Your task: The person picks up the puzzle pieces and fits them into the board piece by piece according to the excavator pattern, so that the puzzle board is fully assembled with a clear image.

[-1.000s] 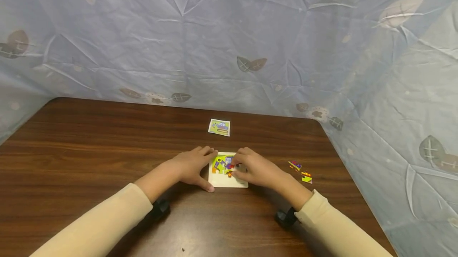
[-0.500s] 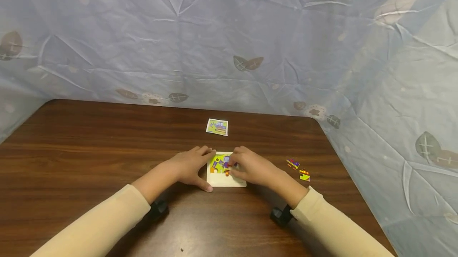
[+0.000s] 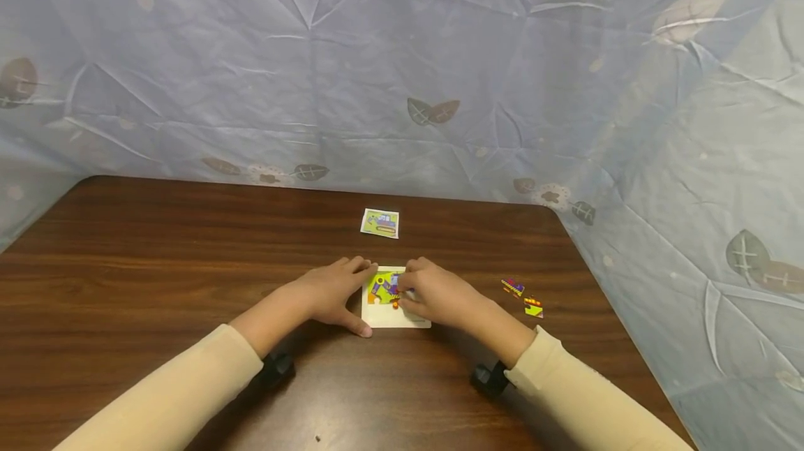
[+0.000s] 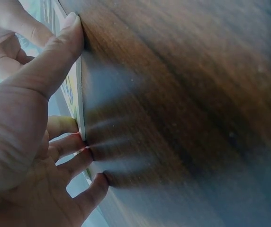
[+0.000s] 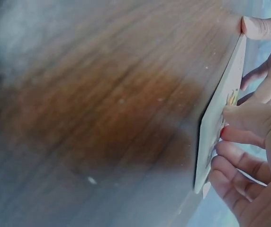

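**Fitting a puzzle piece [image 3: 396,304] into the board [image 3: 396,318]**

The left hand [image 3: 333,294], thumb wide of its fingers, braces the board's left edge on the table [image 3: 157,241]. The right hand [image 3: 442,294], its grip narrow, apparently pinches the piece, mostly hidden, over the board. Placement seems under way; next, alignment and pressure are called for.

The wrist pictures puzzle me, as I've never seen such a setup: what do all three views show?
No machine here: a person works bare-handed. The head camera looks forward and down; the other two pictures come from cameras worn on each wrist. On the brown table lie a puzzle board, a picture card beyond it and loose pieces to the right. The left hand touches the board's left edge; the right hand appears to pinch a puzzle piece, mostly hidden, at the board.
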`<state>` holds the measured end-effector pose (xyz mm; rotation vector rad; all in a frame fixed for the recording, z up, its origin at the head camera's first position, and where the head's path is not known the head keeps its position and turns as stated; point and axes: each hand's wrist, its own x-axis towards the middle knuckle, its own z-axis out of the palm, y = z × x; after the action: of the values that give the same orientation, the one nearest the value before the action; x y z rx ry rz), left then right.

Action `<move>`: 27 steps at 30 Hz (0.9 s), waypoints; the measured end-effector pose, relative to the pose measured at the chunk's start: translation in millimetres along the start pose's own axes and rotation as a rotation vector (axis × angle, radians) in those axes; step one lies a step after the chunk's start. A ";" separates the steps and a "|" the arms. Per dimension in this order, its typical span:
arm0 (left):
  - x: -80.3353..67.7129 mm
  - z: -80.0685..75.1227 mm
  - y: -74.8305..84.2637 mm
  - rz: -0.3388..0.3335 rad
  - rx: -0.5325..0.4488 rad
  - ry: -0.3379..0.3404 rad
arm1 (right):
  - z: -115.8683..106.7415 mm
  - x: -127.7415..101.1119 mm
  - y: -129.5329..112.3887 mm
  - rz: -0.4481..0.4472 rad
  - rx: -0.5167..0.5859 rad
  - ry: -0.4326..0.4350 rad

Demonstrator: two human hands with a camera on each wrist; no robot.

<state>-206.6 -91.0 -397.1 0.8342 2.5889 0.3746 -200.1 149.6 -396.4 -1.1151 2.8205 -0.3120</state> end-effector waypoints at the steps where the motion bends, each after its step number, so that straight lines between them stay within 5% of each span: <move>1: 0.3 0.2 -0.3 0.001 0.000 0.001 | -0.5 0.5 -0.5 0.003 -0.006 -0.003; 27: -0.9 2.9 -1.4 0.009 -0.018 0.017 | 4.0 -0.7 -1.5 0.102 0.114 0.013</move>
<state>-205.4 -92.3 -399.9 0.8407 2.5946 0.4089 -198.0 148.4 -399.9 -0.9470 2.8173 -0.4664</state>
